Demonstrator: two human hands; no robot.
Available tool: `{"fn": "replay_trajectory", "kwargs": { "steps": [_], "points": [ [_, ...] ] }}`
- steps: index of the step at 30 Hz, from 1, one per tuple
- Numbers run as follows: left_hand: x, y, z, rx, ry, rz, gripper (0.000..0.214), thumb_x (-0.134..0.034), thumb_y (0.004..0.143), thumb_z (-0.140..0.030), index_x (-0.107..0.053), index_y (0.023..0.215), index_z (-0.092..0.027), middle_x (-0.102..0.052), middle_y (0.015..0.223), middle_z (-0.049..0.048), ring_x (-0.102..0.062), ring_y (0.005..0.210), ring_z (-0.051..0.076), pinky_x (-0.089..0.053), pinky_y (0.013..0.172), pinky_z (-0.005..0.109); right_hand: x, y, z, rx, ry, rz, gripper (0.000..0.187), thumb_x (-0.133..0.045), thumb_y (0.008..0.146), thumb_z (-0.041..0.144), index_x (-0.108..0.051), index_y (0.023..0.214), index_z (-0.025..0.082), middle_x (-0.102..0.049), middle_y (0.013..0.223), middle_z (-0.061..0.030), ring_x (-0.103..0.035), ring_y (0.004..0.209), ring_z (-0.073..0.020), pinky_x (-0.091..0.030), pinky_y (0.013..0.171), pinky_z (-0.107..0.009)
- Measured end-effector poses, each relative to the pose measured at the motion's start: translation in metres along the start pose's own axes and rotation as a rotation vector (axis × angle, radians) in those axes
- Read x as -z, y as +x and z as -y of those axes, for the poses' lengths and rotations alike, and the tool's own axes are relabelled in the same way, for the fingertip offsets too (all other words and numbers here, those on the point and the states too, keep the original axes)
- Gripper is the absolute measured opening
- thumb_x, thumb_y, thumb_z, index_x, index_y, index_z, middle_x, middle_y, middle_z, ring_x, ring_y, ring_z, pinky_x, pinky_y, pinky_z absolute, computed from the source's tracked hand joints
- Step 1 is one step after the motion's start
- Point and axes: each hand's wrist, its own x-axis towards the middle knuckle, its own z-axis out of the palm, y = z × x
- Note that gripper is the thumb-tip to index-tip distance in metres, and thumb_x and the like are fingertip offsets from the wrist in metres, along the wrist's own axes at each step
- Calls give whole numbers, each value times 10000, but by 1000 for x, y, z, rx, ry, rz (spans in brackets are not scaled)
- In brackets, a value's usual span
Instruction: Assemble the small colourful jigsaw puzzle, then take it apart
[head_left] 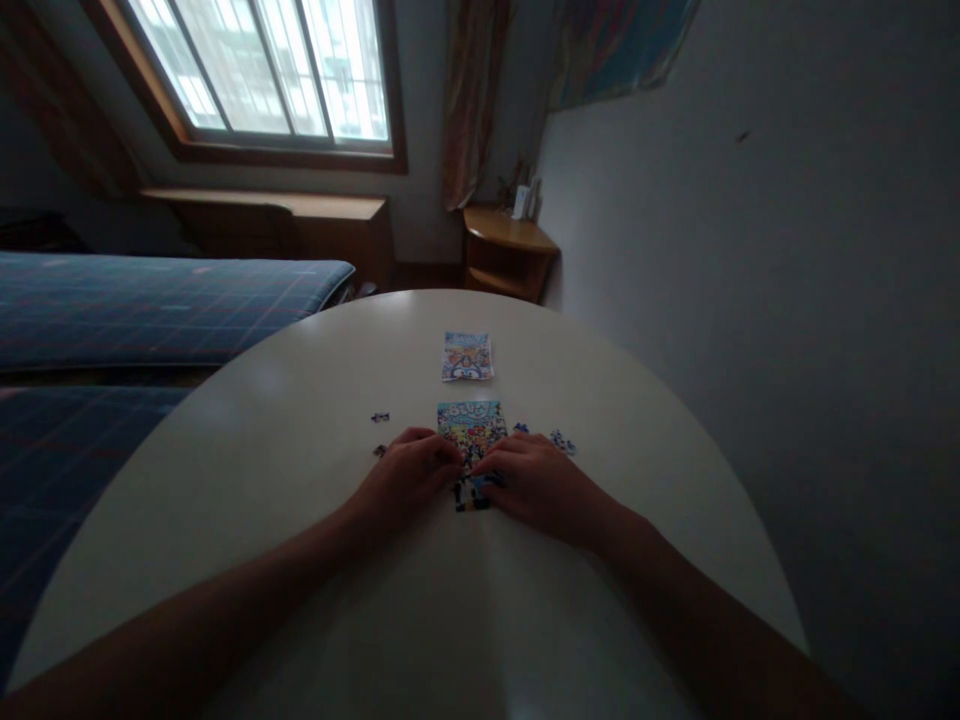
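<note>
A colourful jigsaw puzzle (472, 420), printed with cartoon figures and the word "Bluey", lies partly joined on the white round table (300, 580). My left hand (412, 465) rests at its left edge, fingers curled in and closed; what lies between the fingertips is hidden. From the right, my right hand (536, 478) reaches over the lower part, its fingers closed on a puzzle piece (491, 481) at the lower right. Near the hands, a few dark puzzle pieces (471, 496) form the bottom strip. My fingers cover part of the picture.
Loose puzzle pieces (562, 441) lie right of the puzzle, and another loose piece (380, 417) lies to its left. Behind it is a printed packet (467, 357) with similar figures. A plaid mattress (150, 310) stands left of the table, and a wall (750, 300) rises at right.
</note>
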Motion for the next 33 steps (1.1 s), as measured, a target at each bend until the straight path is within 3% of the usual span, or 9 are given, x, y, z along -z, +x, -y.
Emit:
{"fn": "replay_trajectory", "kwargs": {
  "steps": [6,14,21,26,33],
  "points": [
    [3,0,-7,17,-44,-3,114,-603,882,-265,-690,940,-221,-678,971,49,-635,966,204,-512,884,357,-3,0,4,-30,41,-56,227,-712,818,187,-693,1040,235,-727,995,-37,-650,960,-204,-446,901,-373],
    [4,-2,-13,34,-279,-17,166,-642,854,-280,-619,997,-199,-722,889,33,-685,814,173,-542,744,303,-12,5,17,-154,451,-178,205,-616,898,220,-701,1085,230,-746,921,-26,-664,766,-143,-498,722,-270],
    [6,-2,-19,-19,-206,-66,133,-675,814,-234,-641,938,-198,-725,894,16,-680,815,159,-540,755,285,-13,9,16,-340,696,-271,125,-667,856,297,-700,911,189,-759,883,-43,-704,790,-166,-536,716,-288],
    [9,-1,-21,41,-146,-87,68,-639,839,-242,-666,879,-195,-730,839,15,-674,750,157,-534,707,278,-14,8,17,-373,649,-248,167,-701,829,335,-665,805,174,-731,766,-38,-683,685,-158,-521,624,-270],
    [8,-4,-24,5,-161,-84,107,-644,809,-223,-664,912,-206,-739,877,18,-674,777,165,-536,734,294,-15,8,18,-380,785,-300,178,-713,812,329,-638,870,179,-749,809,-45,-721,747,-175,-556,665,-284]
  ]
}}
